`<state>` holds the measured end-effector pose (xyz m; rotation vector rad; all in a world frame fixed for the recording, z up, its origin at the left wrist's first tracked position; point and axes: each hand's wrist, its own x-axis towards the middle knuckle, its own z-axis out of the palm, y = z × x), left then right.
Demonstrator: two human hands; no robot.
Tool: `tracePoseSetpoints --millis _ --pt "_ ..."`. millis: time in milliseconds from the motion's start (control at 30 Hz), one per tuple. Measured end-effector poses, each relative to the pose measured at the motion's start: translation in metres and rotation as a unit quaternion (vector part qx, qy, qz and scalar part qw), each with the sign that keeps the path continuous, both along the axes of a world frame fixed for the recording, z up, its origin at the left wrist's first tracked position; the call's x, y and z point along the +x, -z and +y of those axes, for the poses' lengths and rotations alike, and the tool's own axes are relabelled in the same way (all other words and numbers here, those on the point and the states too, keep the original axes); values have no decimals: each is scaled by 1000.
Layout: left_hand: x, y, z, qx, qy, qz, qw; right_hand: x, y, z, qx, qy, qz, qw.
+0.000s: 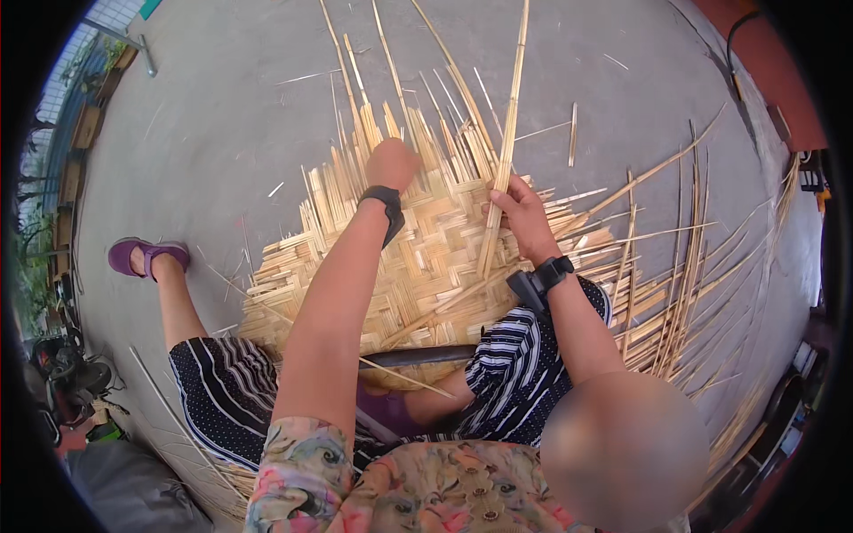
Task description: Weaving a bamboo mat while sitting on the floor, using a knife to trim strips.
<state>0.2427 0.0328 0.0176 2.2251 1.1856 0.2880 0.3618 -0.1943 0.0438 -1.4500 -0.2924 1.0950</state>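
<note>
A woven mat of pale split bamboo [426, 275] lies in front of me, with loose strip ends fanning from its far and right edges. My left hand [392, 163] is bent, fingers curled down among the upright strips at the mat's far edge; what it grips is hidden behind it. My right hand [524, 215], right of it, pinches a long bamboo strip [514, 105] that stands up from the mat and reaches beyond the others. Both wrists carry dark bands. A dark bar [400, 356] runs under or along the near edge of the mat, across my lap.
Grey concrete floor [204, 115] surrounds the mat, with scattered slivers on it. Long loose strips [680, 298] spread to the right. My purple-shoed foot [147, 259] is at the left. Dark clutter [75, 373] and a grey covered heap [124, 475] sit along the left rim.
</note>
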Motion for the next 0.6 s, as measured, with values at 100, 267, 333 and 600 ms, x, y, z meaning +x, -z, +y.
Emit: tracePoseSetpoints --millis 100,267,333,600 --pt "6 -4 -1 -4 5 72 997 12 7 10 1 24 45 999" --pt "0 -3 0 -43 11 115 992 7 11 31 24 -2 39 999" --pt "0 -12 -14 -200 -85 -36 975 9 13 30 31 -11 28 999" --pt "-10 -22 -1 -332 -95 -56 937 9 3 30 20 3 4 1000"
